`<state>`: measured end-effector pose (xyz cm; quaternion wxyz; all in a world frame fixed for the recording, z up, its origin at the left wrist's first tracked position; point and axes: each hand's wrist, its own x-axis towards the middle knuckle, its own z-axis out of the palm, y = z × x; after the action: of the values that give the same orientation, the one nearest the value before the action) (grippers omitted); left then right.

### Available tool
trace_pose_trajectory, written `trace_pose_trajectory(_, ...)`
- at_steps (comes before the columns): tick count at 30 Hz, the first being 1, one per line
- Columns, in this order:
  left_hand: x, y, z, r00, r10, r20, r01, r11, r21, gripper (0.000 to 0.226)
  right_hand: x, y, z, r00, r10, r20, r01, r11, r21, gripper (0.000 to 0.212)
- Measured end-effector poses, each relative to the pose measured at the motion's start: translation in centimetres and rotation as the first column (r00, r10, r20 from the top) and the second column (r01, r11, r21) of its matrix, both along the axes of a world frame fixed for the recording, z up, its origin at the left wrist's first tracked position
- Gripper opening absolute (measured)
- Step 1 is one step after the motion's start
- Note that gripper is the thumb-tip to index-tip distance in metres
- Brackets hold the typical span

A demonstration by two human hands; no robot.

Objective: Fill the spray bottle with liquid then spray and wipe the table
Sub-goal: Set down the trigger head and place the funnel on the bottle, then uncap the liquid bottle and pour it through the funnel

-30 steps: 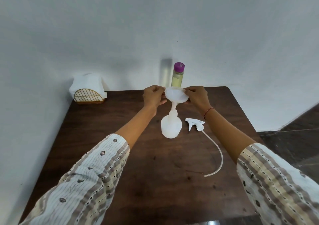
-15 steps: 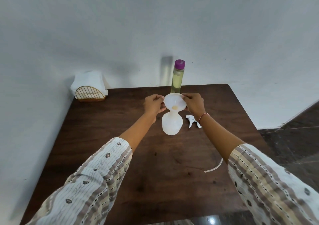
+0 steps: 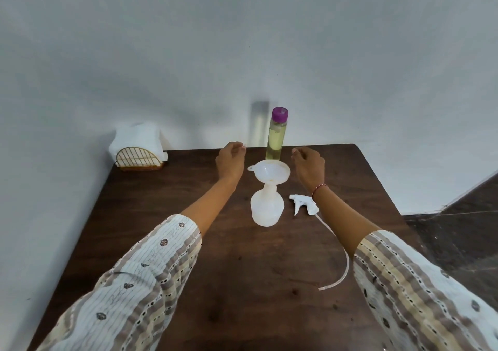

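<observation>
While the funnel (image 3: 269, 172) was seated in the spray bottle (image 3: 266, 207), the left hand (image 3: 229, 161) and right hand (image 3: 310, 166) were held beside it, fingers loosely curled, grasping nothing.

A dark wooden table (image 3: 161, 216) meets pale walls (image 3: 242, 40); dark floor (image 3: 463, 229) right.

No legible text, label, brand, number or sign appears on any surface in view; the tall bottle (image 3: 276, 137) carries no readable label.
</observation>
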<state>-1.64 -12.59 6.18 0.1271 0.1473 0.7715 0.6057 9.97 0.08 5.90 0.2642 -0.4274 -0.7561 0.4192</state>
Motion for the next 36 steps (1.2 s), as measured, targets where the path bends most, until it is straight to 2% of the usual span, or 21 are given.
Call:
trace_pose_trajectory(7,-3.0,3.5,0.2,0.952,-0.303,-0.04,0.293,0.941,-0.168,0.038,-2.7,1.9,-0.3,0.997,0.081,-0.013,-0.082,0.994,-0.07,0.035)
trace_pose_trajectory(12,-5.5,6.6,-0.5,0.937,-0.35,-0.015,0.341,0.919,-0.197,0.038,-5.0,4.1,-1.0,0.998,0.068,-0.004,-0.068,0.992,-0.103,0.041)
trace_pose_trajectory(19,-8.3,12.2,-1.0,0.88,-0.471,0.061,0.47,0.846,-0.253,0.046,-9.0,7.9,-2.2,0.983,0.149,0.107,-0.135,0.982,-0.129,0.072)
trace_pose_trajectory(23,-9.1,14.7,-1.4,0.87,-0.488,0.072,0.491,0.839,-0.234,0.052,-10.7,9.1,-3.0,0.979,0.184,0.084,-0.171,0.975,-0.145,0.068)
trace_pose_trajectory(30,-10.1,15.1,-2.2,0.861,-0.509,0.005,0.506,0.855,-0.115,0.044,-11.9,9.4,-4.1,0.978,0.188,0.088,-0.179,0.979,-0.101,0.066)
trace_pose_trajectory(36,-9.1,14.7,-1.2,0.832,-0.549,-0.081,0.521,0.823,-0.226,0.069,-11.6,8.6,-4.1,0.991,0.125,0.041,-0.123,0.991,-0.047,0.058)
